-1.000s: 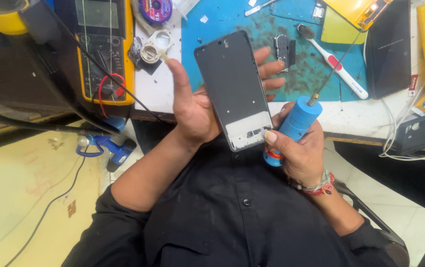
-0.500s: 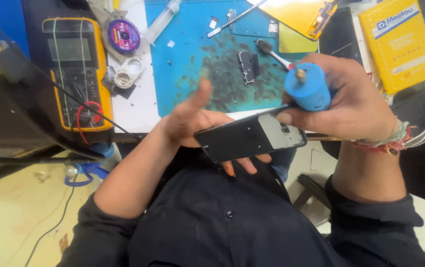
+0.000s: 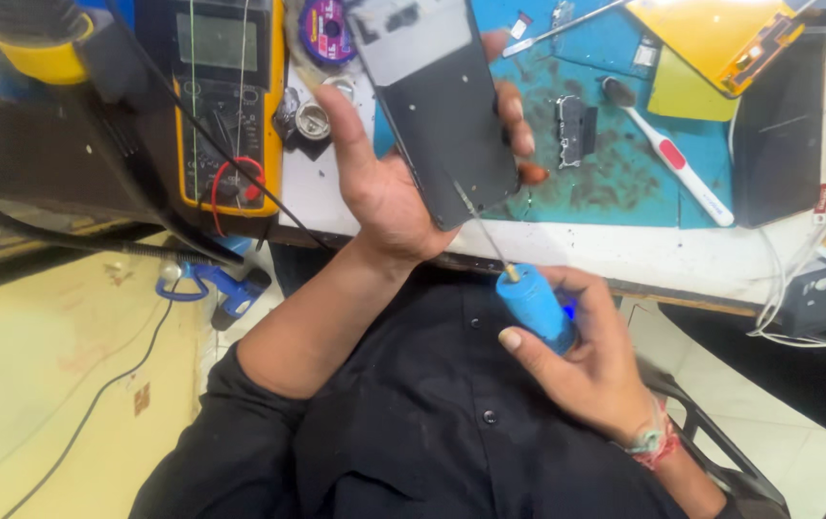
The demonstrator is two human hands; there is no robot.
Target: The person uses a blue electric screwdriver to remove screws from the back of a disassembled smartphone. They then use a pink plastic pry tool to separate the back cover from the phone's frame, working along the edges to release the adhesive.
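Left hand (image 3: 389, 187) grips phone (image 3: 446, 106) by its edges, raised over blue mat (image 3: 615, 183). Right hand (image 3: 586, 365) wraps blue screwdriver (image 3: 536, 306), tip touching phone's lower end. Phone likely light, stiff, fragile; hold by sides.

Bare white bench edge (image 3: 624, 255) lies open between phone (image 3: 442, 106) and screwdriver (image 3: 536, 306); the toothbrush (image 3: 672, 159), metal part (image 3: 574, 125) and multimeter (image 3: 225, 96) crowd the mat (image 3: 615, 183) and left side.

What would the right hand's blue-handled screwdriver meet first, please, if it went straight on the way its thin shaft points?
Probably the dark flat phone body in the left hand; the blue-handled screwdriver in the right hand aims at its lower edge.
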